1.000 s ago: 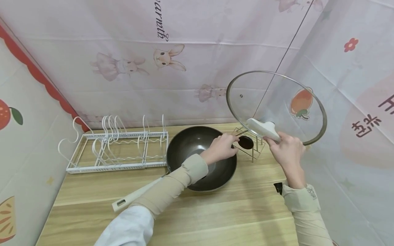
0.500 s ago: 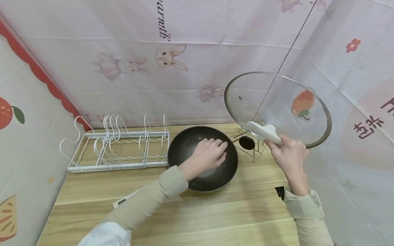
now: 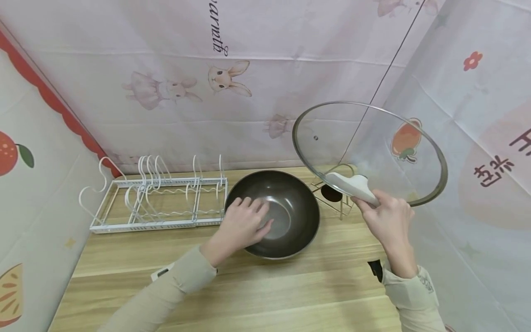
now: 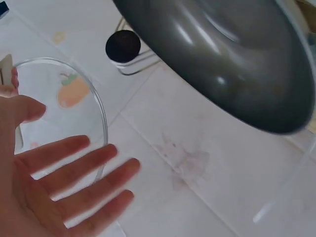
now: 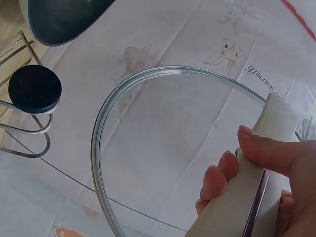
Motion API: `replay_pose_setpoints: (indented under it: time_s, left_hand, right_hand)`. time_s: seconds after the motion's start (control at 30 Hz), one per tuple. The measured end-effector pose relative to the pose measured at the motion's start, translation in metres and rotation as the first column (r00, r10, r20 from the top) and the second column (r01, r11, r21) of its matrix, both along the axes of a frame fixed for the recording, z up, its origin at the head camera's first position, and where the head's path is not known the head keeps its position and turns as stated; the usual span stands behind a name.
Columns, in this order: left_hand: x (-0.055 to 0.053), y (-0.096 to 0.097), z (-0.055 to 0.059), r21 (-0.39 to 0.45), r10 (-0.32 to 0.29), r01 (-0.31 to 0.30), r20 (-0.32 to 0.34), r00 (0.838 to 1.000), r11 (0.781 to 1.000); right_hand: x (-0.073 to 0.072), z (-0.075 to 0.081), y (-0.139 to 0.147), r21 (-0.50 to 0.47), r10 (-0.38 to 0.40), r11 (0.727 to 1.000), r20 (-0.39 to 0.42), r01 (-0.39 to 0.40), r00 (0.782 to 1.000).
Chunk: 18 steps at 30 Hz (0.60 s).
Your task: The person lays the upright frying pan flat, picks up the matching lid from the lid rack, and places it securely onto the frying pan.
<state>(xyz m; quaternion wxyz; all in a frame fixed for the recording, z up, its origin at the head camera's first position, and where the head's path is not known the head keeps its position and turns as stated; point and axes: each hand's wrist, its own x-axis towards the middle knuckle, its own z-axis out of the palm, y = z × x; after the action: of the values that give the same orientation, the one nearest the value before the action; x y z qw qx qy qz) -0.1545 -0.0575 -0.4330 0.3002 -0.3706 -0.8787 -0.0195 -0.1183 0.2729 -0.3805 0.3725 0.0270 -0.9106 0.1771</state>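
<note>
My right hand (image 3: 387, 219) grips the white handle (image 3: 352, 184) of a round glass lid (image 3: 398, 152), holding it tilted above the right side of the table. In the right wrist view the thumb and fingers wrap round that handle (image 5: 247, 197). A dark wok (image 3: 296, 207) stands on the table with its inside bare. Over its left rim hovers my left hand (image 3: 242, 223), holding nothing; the left wrist view shows its fingers (image 4: 98, 168) spread. Most of the wok's pale handle (image 3: 162, 272) is hidden behind the left forearm.
A white wire rack (image 3: 166, 223) with upright loops stands left of the wok. Right of the wok is a small metal wire stand (image 3: 341, 212) with a dark round-topped item (image 3: 332, 193) in it. Printed cloth walls (image 3: 257, 83) enclose the wooden table (image 3: 290, 295).
My left hand has moved left from the wire stand, across the wok to its left rim. The lid in my right hand has dipped slightly and shifted a little left.
</note>
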Motion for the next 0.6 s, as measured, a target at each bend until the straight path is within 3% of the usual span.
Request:
replay_pose_setpoints:
  time_s: [0.07,0.13,0.23,0.33,0.47,0.6]
  left_hand:
    - [0.005,-0.007,0.002,-0.031,0.074,-0.073,0.049,0.996,0.997]
    - [0.010,-0.012,0.005,-0.086,0.165,-0.154,0.127,0.978,0.984]
    - [0.017,-0.017,0.011,-0.193,0.296,-0.252,0.251,0.921,0.948]
    - [0.021,-0.023,0.014,-0.289,0.393,-0.304,0.329,0.859,0.908]
    - [0.026,-0.032,0.011,-0.358,0.473,-0.343,0.390,0.790,0.868]
    - [0.029,-0.042,0.002,-0.384,0.521,-0.371,0.439,0.732,0.845]
  right_hand:
    - [0.002,0.000,-0.002,0.006,0.011,1.000,-0.011,-0.011,1.000]
    - [0.003,0.000,-0.003,0.010,0.021,1.000,-0.020,-0.021,1.000]
    - [0.005,-0.001,-0.006,0.009,0.038,0.999,-0.017,-0.038,0.999]
    - [0.007,-0.003,-0.008,0.006,0.053,0.999,-0.019,-0.053,0.998]
    - [0.010,-0.004,-0.011,0.006,0.067,0.998,-0.035,-0.067,0.997]
    - [0.012,-0.006,-0.015,0.007,0.079,0.997,-0.040,-0.079,0.996]
